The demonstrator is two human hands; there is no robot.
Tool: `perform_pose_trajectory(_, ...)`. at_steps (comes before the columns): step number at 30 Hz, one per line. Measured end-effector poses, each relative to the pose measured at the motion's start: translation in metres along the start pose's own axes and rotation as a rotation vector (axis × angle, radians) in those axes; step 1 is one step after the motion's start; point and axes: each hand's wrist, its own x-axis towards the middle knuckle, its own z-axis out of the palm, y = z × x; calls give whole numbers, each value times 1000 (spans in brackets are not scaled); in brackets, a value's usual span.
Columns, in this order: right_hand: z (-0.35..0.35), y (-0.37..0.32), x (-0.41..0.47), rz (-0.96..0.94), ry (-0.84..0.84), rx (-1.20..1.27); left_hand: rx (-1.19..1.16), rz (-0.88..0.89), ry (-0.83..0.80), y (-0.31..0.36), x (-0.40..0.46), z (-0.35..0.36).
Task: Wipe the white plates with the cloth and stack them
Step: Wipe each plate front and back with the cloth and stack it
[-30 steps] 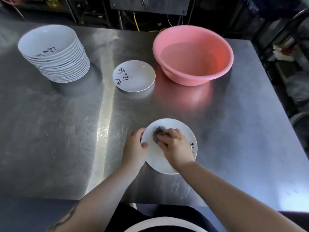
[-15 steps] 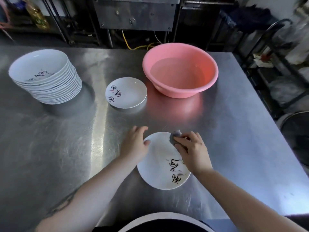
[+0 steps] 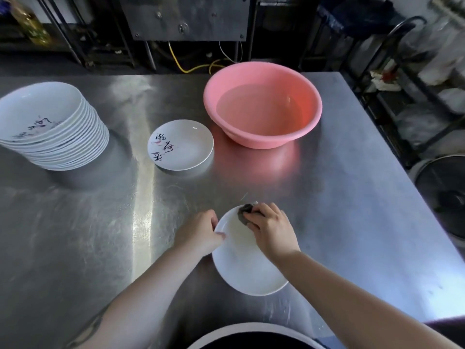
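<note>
A white plate (image 3: 245, 268) lies on the steel table near its front edge. My left hand (image 3: 202, 233) grips the plate's left rim, thumb on the inside. My right hand (image 3: 270, 227) holds a small grey cloth (image 3: 243, 212) and presses it on the plate's far rim. Another white plate (image 3: 186, 144) with dark brush writing sits alone at the table's middle. A tall stack of white plates (image 3: 50, 127) stands at the far left.
A pink basin (image 3: 263, 104) holding water stands at the back right of the steel table (image 3: 352, 197). Dark shelving with bags (image 3: 427, 59) lines the right side beyond the table edge. Metal equipment and a yellow cable (image 3: 186, 69) run behind.
The plate has turned under my hands, so its writing no longer shows. My right hand with the cloth has stayed at the far rim, shifting slightly left.
</note>
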Motion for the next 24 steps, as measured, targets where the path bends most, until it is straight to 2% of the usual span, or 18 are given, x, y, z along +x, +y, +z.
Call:
perform_pose_trajectory(3, 0, -10, 8, -93, -84, 39, -76, 79, 73, 14, 7, -2)
perform_pose_trajectory(5, -4, -4, 13, -100, -121, 21, -129, 39, 54, 15, 11, -2)
perform_pose_trajectory(8, -14, 13, 12, 18, -85, -28, -105, -26, -1, 1, 6, -1)
perform_pose_trajectory(11, -23, 19, 8, 71, -79, -71, -9, -17, -94, -8, -6, 1)
perform_pose_trajectory(13, -21, 14, 12, 75, -151, -79, 32, 23, -7, -1, -4, 0)
perform_pose_trajectory(16, -15, 6, 20, 43, -243, -42, -95, 87, 61, 20, 10, -4)
perform_pose_trajectory(19, -14, 6, 23, 31, -258, -44, -99, 31, 5, 20, 17, -4)
perform_pose_trajectory(24, -19, 19, 12, 125, -191, -126, 67, -62, -119, -5, 5, -8)
